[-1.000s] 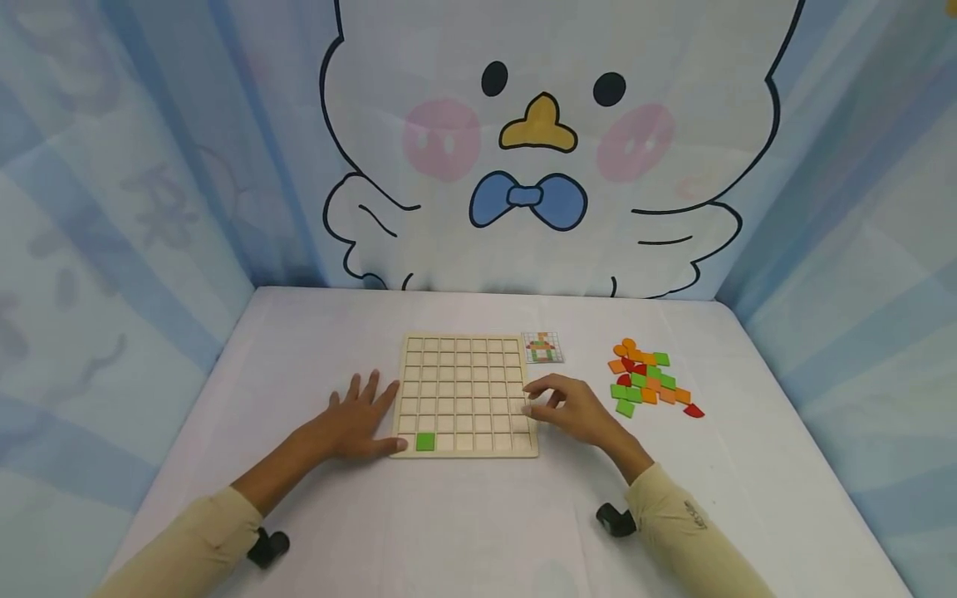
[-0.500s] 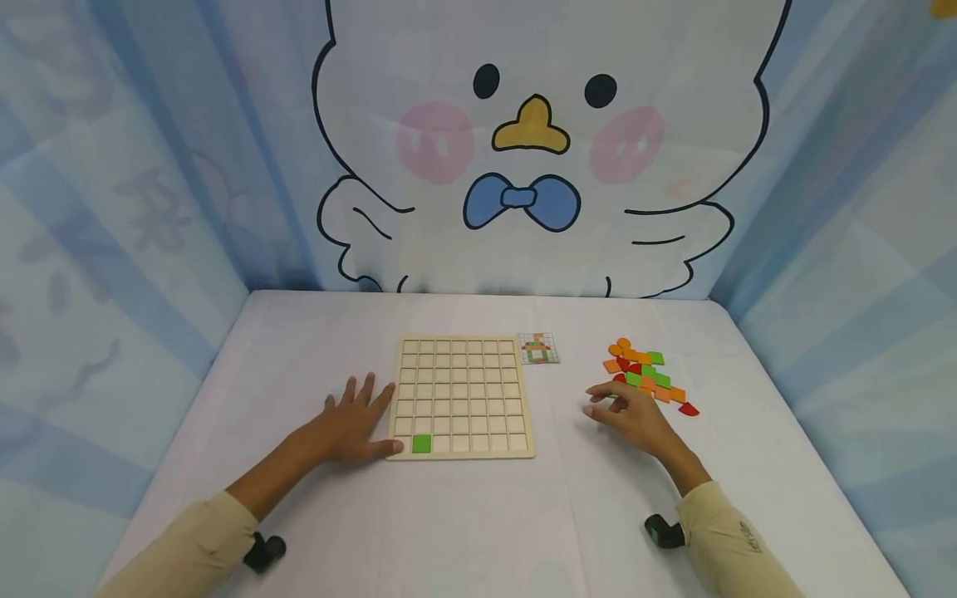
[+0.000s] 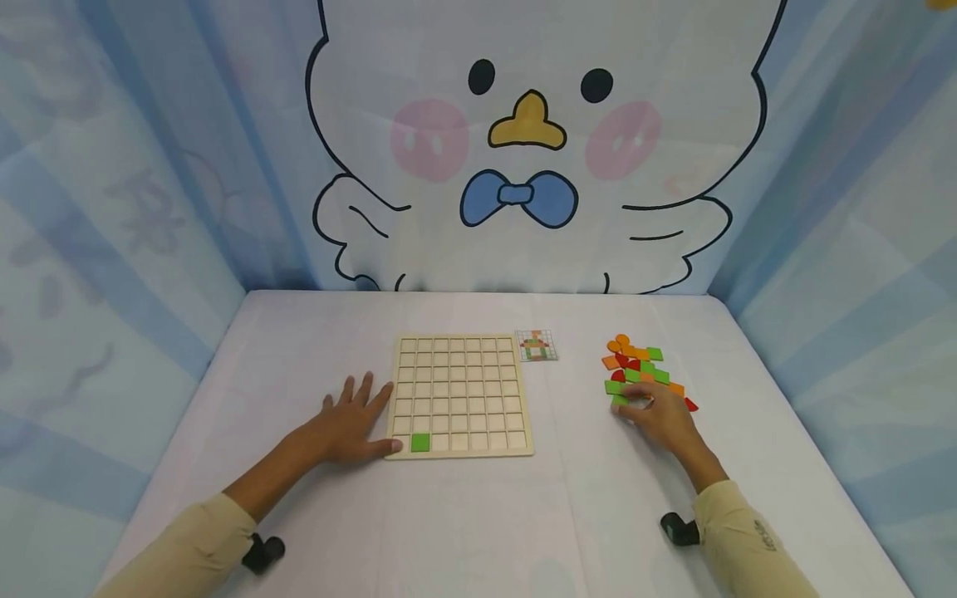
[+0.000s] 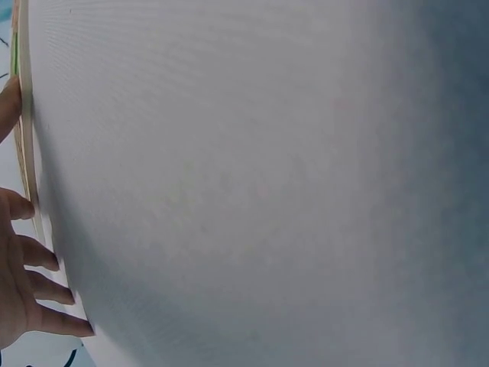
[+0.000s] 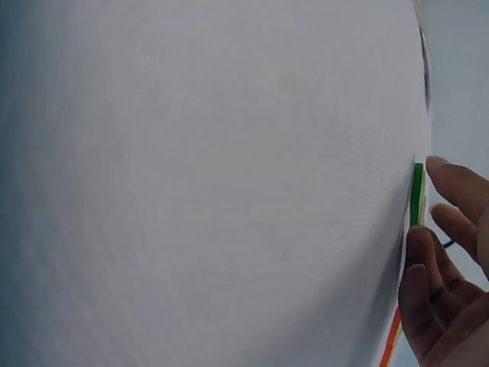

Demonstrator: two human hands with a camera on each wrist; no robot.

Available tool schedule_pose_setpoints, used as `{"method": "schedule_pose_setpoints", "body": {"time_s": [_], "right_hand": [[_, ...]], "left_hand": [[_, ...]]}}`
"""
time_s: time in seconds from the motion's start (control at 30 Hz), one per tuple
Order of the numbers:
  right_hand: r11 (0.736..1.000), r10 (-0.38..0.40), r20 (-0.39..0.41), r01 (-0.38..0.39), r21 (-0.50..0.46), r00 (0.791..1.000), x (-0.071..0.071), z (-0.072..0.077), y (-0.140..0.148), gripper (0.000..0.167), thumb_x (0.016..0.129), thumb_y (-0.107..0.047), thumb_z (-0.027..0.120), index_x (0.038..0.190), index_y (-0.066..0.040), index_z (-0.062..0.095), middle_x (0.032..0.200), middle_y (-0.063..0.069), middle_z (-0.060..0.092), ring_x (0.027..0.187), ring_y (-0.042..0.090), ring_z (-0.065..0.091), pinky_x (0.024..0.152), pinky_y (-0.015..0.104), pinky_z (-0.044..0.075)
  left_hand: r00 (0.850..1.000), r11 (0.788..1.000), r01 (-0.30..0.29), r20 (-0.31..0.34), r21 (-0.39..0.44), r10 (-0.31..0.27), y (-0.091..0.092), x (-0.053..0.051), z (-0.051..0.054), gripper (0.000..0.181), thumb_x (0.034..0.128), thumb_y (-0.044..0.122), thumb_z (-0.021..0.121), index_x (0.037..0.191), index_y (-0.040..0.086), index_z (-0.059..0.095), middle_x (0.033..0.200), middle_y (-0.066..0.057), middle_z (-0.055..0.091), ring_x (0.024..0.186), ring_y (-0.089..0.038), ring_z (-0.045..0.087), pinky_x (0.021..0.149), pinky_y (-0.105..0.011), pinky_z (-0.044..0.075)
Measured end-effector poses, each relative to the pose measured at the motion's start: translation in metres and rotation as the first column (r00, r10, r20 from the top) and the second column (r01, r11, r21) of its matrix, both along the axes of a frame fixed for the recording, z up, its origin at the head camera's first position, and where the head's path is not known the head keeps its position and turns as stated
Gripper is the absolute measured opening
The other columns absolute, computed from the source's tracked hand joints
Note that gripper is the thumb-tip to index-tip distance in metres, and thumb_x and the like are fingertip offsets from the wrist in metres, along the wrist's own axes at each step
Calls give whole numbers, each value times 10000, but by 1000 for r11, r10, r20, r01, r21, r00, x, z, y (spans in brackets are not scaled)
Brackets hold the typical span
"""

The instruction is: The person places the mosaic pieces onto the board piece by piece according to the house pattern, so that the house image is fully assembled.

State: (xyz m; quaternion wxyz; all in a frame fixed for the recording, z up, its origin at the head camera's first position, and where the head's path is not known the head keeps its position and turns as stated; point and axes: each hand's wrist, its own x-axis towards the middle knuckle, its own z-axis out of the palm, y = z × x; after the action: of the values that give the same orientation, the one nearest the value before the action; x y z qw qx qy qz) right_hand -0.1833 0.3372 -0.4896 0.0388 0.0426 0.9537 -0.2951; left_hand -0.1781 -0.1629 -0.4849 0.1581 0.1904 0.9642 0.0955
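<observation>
In the head view, a wooden grid board [image 3: 461, 399] lies mid-table with one green square tile [image 3: 420, 443] in its bottom row. My left hand [image 3: 347, 425] rests spread at the board's left side, thumb on the near left corner and index fingertip at the left edge. To the right, my right hand [image 3: 661, 418] is at the near side of a tile pile. Thumb and fingertips pinch another green square tile [image 5: 416, 195] at opposite ends, low at the table. The palm and fingers cover part of the pile.
The pile holds orange round tiles [image 3: 622, 340], red pieces [image 3: 617, 376], and more green squares [image 3: 655, 354]. A small pattern card [image 3: 536, 345] lies by the board's far right corner. A printed curtain [image 3: 516, 249] stands behind the white table [image 3: 478, 523].
My right hand has moved right from the board's right edge to the tile pile, its fingers now around a green square tile. The left hand stays at the board.
</observation>
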Motion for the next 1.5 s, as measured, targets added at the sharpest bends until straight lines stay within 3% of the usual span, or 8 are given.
{"method": "schedule_pose_setpoints", "body": {"time_s": [0.27, 0.57, 1.07, 1.23, 1.4, 1.5], "right_hand": [[998, 16, 35, -18, 52, 999, -3, 1, 3, 405, 915, -275, 744, 1239, -39, 687, 1280, 207, 640, 1092, 353, 560, 908, 506, 511], [994, 36, 61, -42, 97, 997, -4, 2, 2, 363, 912, -249, 744, 1209, -42, 718, 1195, 200, 629, 1028, 343, 568, 860, 484, 518], [997, 53, 30, -55, 58, 998, -6, 1, -1, 335, 911, -176, 745, 1190, -17, 652, 1154, 193, 688, 1131, 385, 590, 1013, 573, 467], [995, 75, 23, -77, 60, 997, -6, 0, 0, 359, 894, -189, 768, 1210, -56, 663, 1065, 152, 681, 1067, 357, 594, 947, 532, 508], [985, 160, 18, -161, 63, 987, -6, 1, 2, 307, 881, -201, 784, 1162, -100, 717, 952, 67, 642, 907, 249, 569, 759, 358, 506], [979, 200, 22, -200, 47, 980, -6, 1, 4, 262, 886, -200, 780, 1122, -106, 718, 933, 43, 634, 876, 211, 560, 726, 302, 487]], "left_hand": [[1000, 1000, -11, 9, -4, 11, 0, 0, 0, 1013, 874, 708, 570, 1590, 64, 255, 1618, -335, 165, 1455, -616, 141, 1050, -806, 223], [1000, 1000, -8, 12, -3, 8, 1, 0, 2, 1005, 881, 697, 571, 1589, 58, 255, 1617, -337, 160, 1454, -617, 138, 1047, -809, 220], [1000, 1000, -17, 26, -4, 17, 2, 1, 2, 1015, 871, 703, 574, 1589, 59, 255, 1620, -336, 152, 1457, -617, 124, 1051, -811, 205], [999, 1000, -23, 31, -3, 23, 2, 0, 2, 1023, 868, 711, 571, 1594, 67, 245, 1626, -326, 144, 1464, -608, 116, 1060, -806, 199], [999, 1000, -24, 25, -3, 24, 2, 0, 0, 1027, 863, 710, 579, 1591, 65, 252, 1623, -330, 151, 1462, -612, 120, 1057, -808, 202], [1000, 1000, -24, 19, -5, 24, 1, 0, -2, 1029, 861, 714, 579, 1591, 66, 255, 1622, -333, 155, 1460, -614, 124, 1054, -809, 207]]}}
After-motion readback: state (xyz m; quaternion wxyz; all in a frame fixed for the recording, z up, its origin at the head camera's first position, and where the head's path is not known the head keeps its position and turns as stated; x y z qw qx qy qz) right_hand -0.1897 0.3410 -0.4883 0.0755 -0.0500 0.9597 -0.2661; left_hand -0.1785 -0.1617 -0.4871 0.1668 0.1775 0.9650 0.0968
